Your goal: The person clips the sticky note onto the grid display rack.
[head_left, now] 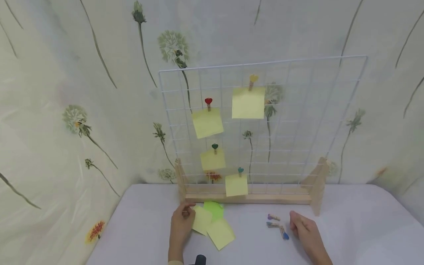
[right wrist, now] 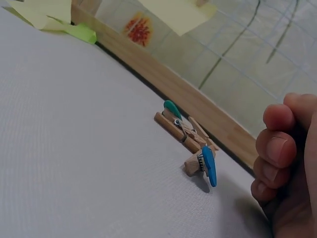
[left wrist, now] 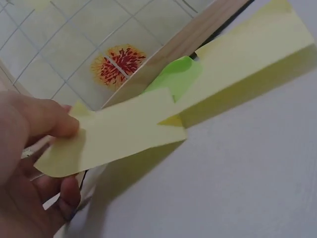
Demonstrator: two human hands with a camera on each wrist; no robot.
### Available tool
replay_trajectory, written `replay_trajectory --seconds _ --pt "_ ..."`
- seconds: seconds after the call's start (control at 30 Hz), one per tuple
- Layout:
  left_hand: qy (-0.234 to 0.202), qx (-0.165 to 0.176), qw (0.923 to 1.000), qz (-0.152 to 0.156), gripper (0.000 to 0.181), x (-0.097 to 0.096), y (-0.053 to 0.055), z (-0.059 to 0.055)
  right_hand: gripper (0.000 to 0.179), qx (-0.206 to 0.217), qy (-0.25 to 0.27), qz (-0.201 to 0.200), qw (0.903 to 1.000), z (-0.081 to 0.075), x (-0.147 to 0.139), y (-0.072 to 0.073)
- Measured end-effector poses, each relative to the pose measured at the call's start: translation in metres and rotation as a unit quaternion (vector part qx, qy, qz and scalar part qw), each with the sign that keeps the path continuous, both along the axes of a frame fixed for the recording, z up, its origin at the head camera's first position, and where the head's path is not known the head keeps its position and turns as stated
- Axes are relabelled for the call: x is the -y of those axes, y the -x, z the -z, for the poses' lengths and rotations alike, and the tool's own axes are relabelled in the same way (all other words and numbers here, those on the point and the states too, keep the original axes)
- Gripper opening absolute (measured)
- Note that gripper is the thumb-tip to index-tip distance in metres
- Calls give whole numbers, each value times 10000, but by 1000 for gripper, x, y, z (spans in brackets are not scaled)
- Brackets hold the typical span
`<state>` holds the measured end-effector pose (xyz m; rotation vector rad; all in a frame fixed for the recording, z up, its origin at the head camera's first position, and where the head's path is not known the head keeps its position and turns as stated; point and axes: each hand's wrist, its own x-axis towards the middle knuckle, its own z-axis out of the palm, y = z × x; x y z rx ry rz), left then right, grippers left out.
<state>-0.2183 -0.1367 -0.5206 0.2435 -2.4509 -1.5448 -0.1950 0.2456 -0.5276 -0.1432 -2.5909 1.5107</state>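
Note:
My left hand (head_left: 181,224) pinches a pale yellow sticky note (left wrist: 119,129) between thumb and fingers, its far end lying over the other notes. Beside it are a second yellow note (head_left: 221,234) and a bright green note (head_left: 214,209). On the right, my right hand (head_left: 308,233) is held with curled fingers; nothing shows in it. Just left of that hand lie small wooden clothespins: one with a purple top (head_left: 273,217), one teal (right wrist: 171,109) and one blue (right wrist: 209,166). The purple one is not made out in the right wrist view.
A white wire grid (head_left: 291,136) stands upright in a wooden base (head_left: 265,198) behind the hands. Several yellow notes hang on it, including one under a red heart clothespin (head_left: 208,103). A dark rounded object (head_left: 200,260) shows at the bottom edge. A flowered curtain (head_left: 99,147) hangs behind.

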Motion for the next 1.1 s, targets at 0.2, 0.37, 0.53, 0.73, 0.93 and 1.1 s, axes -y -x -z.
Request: replay_trajectory --seconds 0.2,0.37,0.53,0.73,0.93,1.1 --pt "-656 -690 9946 -417 33 0 0 -10 49 -408 -118 -241 9988 2 -1 1" --pt "-1120 -1113 9844 -771 37 1 0 -15 47 -540 -175 -200 9982 1 0 0" --pt "-1916 -1120 9724 -720 39 0 2 -15 45 -142 -100 163 9997 -1 0 0" --pt "-2346 -782 9671 -597 33 -6 0 -18 39 432 -71 289 9986 -2 1 -2" --pt "-2552 -847 9620 -470 27 -13 0 -19 43 684 -189 264 9971 -4 2 -3" --pt "-2625 -1080 9587 -179 27 -20 3 -22 49 402 -291 342 9982 -2 2 1"
